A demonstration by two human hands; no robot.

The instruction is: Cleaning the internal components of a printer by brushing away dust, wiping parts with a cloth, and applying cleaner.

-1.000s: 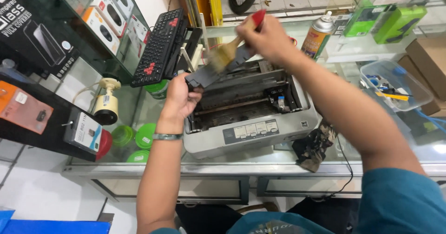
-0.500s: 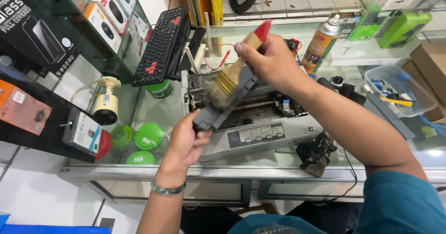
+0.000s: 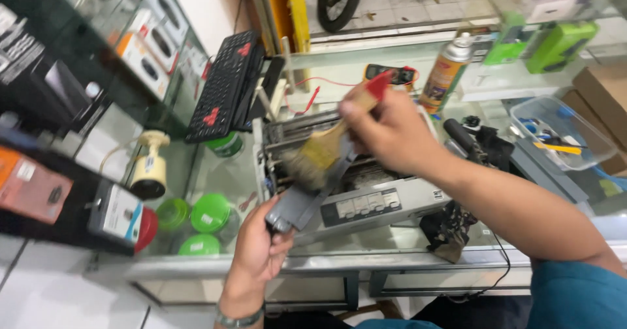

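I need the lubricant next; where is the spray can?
In the head view, the spray can stands upper right on the glass counter, behind the right hand, beside the multimeter.

Bright daylight from the top, glare on the glass desk (image 3: 215, 185), motion blur throughout, brush (image 3: 313, 162) smeared, edges warped

Two bare forearms reach forward. The left hand (image 3: 258, 247) has a silver metal bracelet (image 3: 240, 317) at the wrist. The right hand (image 3: 392, 133) leads to a teal sleeve (image 3: 575, 296) at the upper arm.
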